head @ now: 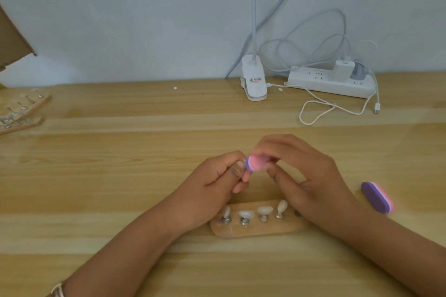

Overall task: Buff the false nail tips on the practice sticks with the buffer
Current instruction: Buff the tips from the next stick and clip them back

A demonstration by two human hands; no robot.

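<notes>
My right hand [306, 176] grips a small pink and purple buffer [253, 163] above the table. My left hand [217, 181] is closed around a practice stick, whose nail tip is hidden behind the buffer and my fingers. The buffer touches my left fingertips. Below both hands lies a wooden holder [255, 230] with several metal sticks carrying pale false nail tips [245, 214]. One socket at its right end stands empty near my right wrist.
A second purple and pink buffer [377, 197] lies on the wooden table to the right. Two more wooden holders with sticks [21, 106] sit at the far left. A clip lamp base [253, 82], power strip [330, 82] and loose white cables are at the back.
</notes>
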